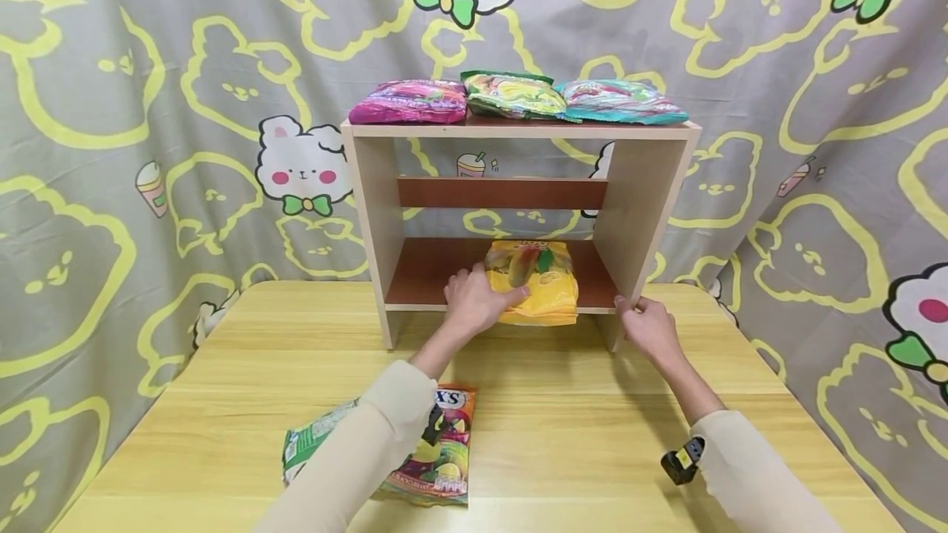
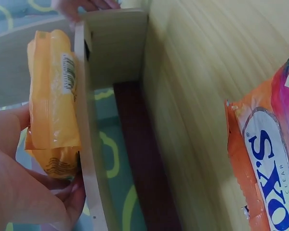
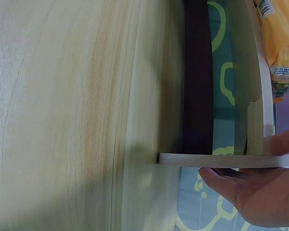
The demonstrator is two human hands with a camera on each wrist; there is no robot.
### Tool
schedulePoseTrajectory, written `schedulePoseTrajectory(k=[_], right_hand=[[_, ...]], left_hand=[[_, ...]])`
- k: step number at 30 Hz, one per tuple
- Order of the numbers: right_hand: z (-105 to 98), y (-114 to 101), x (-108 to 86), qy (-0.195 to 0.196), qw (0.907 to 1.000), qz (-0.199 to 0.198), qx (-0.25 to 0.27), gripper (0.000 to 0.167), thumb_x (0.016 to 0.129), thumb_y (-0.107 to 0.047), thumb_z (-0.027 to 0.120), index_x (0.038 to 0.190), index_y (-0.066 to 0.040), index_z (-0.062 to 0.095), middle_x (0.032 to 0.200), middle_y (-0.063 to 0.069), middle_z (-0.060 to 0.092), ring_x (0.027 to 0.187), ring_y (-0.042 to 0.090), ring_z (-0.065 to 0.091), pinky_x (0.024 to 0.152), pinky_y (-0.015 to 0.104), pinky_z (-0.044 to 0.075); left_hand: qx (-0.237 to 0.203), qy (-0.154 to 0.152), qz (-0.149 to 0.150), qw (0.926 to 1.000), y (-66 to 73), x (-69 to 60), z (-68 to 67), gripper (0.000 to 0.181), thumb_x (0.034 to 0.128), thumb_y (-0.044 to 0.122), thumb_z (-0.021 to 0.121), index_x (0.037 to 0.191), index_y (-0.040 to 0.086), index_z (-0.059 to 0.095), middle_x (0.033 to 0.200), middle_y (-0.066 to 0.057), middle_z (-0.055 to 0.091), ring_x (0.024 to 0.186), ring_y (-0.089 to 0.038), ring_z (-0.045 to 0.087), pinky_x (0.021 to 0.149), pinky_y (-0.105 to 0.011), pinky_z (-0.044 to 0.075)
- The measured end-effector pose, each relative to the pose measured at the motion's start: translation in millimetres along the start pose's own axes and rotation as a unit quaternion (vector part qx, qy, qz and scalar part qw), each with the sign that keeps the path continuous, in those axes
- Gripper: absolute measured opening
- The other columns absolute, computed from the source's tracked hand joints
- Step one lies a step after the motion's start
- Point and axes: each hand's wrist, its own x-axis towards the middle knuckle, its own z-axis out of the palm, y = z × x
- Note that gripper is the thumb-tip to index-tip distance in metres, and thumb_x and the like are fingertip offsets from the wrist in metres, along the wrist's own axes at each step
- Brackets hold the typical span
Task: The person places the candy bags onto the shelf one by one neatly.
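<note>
A yellow candy bag (image 1: 544,294) with a fruit picture lies on the lower board of a small wooden shelf (image 1: 652,212), its near end sticking out past the board's front edge. My left hand (image 1: 476,300) grips the bag's left end, thumb on the near face; in the left wrist view the fingers (image 2: 73,204) curl round that end. At the right side panel my right hand (image 1: 648,326) holds the front edge. The right wrist view shows the thumb (image 3: 281,143) on the inner side of the panel (image 3: 221,160) and the fingers on the outer side.
On the shelf's top lie a purple bag (image 1: 411,103), a green and yellow bag (image 1: 511,95) and a teal bag (image 1: 622,103). An orange Fox's candy bag (image 1: 452,467) and a green bag (image 1: 299,447) lie on the wooden table (image 1: 563,434), partly under my left forearm. A patterned curtain (image 1: 222,212) hangs behind.
</note>
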Motion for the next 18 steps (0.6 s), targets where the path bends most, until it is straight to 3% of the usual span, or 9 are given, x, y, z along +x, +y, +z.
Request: schedulePoseTrajectory(k=[5,18], right_hand=[[0.2,1.1,-0.1,0.000,1.0000,0.001,0.001,0.054,0.104,-0.047,0.043,0.112,0.000,0.068,0.089,0.023,0.073,0.076,0.025,0.066,0.061,0.031,0.044],[0.1,0.4,-1.0,-0.001,1.0000,0.000,0.001,0.053,0.104,-0.047,0.043,0.110,0.000,0.068,0.093,0.025,0.072,0.079,0.027,0.069,0.063,0.031,0.045]], left_hand=[[0.038,0.004,0.008,0.9993,1.3,1.3,5.0,0.086,0.0842,0.067,0.068,0.132,-0.004,0.058,0.130,-0.026,0.058,0.126,-0.044,0.048,0.110,-0.057,0.034],[0.066,0.029,0.006,0.9974,14.0,7.1,19.9,0.082,0.0857,0.072,0.061,0.120,-0.003,0.063,0.123,-0.025,0.060,0.121,-0.043,0.052,0.106,-0.053,0.038]])
